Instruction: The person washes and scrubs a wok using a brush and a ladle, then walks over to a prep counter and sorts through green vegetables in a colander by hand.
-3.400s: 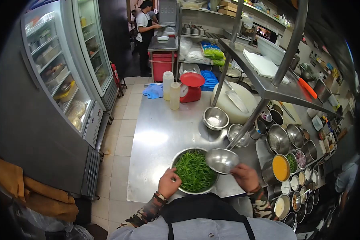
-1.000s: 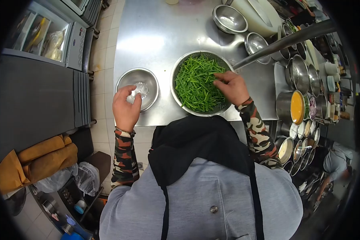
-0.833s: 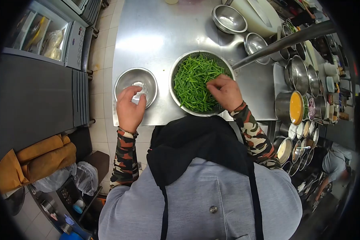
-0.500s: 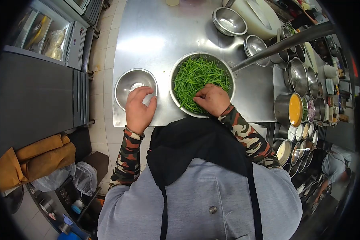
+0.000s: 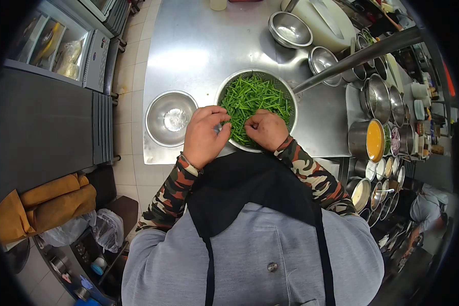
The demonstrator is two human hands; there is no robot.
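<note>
A perforated steel colander (image 5: pixel 294 109) full of thin, cut green stalks (image 5: pixel 255 97) stands near the table's front edge. My right hand (image 5: pixel 269 131) is at the colander's near right side, fingers pinched together down at the stalks; what lies between the fingertips is hidden. Over the colander's left rim reaches my left hand (image 5: pixel 205 135), its fingers curved and the thumb apart from them. I see nothing clearly held in it. To the left sits a steel bowl (image 5: pixel 163 127) with a shiny inside and no visible contents.
Steel bowls (image 5: pixel 290 29) and a round white board with a knife (image 5: pixel 326 18) stand at the back right. A metal post (image 5: pixel 362 58) slants in from the right. Beyond it are several pots, one holding orange liquid (image 5: pixel 376 140). Another person (image 5: pixel 428 209) is at far right.
My left hand has moved right, from over the steel bowl to the colander's left rim. My right hand stays pinched at the stalks, with only a slight shift.
</note>
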